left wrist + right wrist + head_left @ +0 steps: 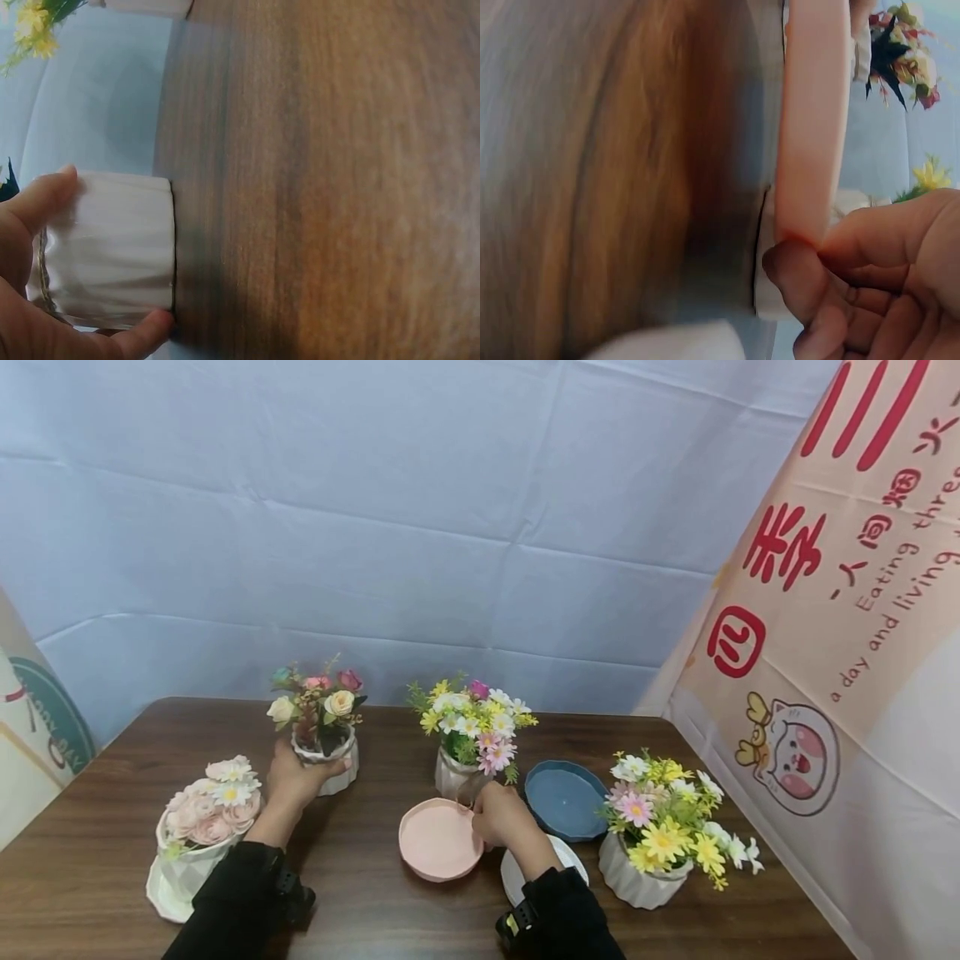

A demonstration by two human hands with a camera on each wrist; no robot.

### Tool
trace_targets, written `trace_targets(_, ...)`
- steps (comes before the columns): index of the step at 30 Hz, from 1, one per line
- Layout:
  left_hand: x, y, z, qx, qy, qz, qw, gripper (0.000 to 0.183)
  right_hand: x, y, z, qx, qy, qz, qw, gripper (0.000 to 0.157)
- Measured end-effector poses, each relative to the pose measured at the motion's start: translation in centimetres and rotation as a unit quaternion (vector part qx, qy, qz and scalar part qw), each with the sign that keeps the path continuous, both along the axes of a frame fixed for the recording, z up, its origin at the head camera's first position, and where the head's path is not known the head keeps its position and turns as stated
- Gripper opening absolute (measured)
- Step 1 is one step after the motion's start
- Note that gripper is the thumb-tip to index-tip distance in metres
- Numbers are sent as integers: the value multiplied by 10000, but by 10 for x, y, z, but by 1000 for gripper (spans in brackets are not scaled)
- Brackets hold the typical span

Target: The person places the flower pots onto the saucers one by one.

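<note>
At the back left of the table, my left hand (298,778) grips a white ribbed flower pot (341,768) with cream, pink and red roses (322,697). Its thumb and fingers spread around the pot's side (120,247) in the left wrist view, and the pot's base is at the wood. My right hand (498,814) pinches the rim of a pink plate (438,839) between thumb and fingers. Seen edge-on in the right wrist view, the plate (814,112) is held up over the table. Behind it stands another white pot (450,774) with yellow, white and pink daisies.
A blue plate (566,802) lies to the right of my right hand. Partly under that forearm is a white plate (513,877). A daisy pot (637,877) stands at the right. At the left, a pot of pale pink flowers (191,864) sits on a white saucer (161,893).
</note>
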State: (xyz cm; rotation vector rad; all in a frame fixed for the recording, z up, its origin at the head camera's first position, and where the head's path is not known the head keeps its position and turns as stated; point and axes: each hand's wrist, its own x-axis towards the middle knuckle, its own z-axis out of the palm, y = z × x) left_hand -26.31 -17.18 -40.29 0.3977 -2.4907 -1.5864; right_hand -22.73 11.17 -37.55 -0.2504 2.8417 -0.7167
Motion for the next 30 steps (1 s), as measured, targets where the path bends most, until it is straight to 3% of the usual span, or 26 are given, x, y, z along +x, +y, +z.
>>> trace_targets(30, 1, 1, 0, -213, 117, 147, 9996, 97, 7, -68, -23, -946, 83, 59, 9955, 30)
